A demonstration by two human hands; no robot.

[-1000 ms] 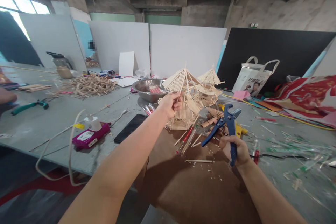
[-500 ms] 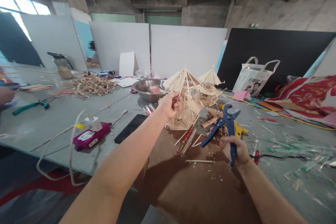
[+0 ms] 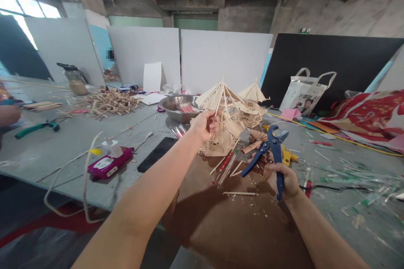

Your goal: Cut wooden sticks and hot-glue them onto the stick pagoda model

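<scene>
My left hand reaches forward with closed fingers. It pinches a thin wooden stick against the roof edge of a pavilion model built from such sticks. How much of the stick lies in the fingers is hidden. My right hand grips a blue pipe cutter by its handle, its jaws apart and pointing up. Beneath it lies a brown board with a loose stick and small offcuts. A second, smaller stick pavilion stands behind on the right.
A metal bowl sits behind my left hand. Left are a black phone, a purple power strip with a white cable, and a pile of sticks. A yellow glue gun, plastic wrappers and a white bag are right.
Both of my hands, the cutter and the models stay practically where they were. At the far left edge, another person's hand has shifted slightly.
</scene>
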